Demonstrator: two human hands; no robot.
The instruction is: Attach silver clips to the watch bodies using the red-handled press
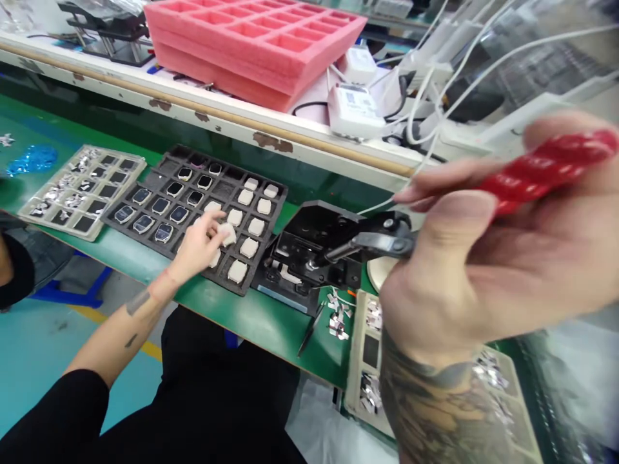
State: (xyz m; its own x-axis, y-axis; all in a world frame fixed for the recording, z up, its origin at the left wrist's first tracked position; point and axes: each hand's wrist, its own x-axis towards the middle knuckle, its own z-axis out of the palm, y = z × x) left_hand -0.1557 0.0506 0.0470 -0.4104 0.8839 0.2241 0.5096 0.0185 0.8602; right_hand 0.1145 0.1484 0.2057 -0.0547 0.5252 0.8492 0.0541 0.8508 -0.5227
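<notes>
My left hand (199, 243) is over the dark foam tray (222, 192), its fingertips pinching a pale, watch-shaped case (226, 234). Around it, more pale cases (249, 247) fill pockets on the tray's right side, and dark-faced watch bodies (161, 205) sit on the left. My right hand (464, 270), large and blurred close to the camera, is around the red handle (546, 171) of a toggle clamp. The clamp's metal arm (372, 243) joins a black fixture (314, 248) on the green bench. A small pale piece (290, 274) lies in the fixture's front part.
Tweezers (311, 328) and scattered silvery bits (339, 316) lie right of the fixture. Divided trays of small parts stand at the left (82, 192) and lower right (355, 380). Pink foam trays (232, 64), white boxes (356, 109) and cables occupy the shelf. Another person's arm (6, 267) shows at far left.
</notes>
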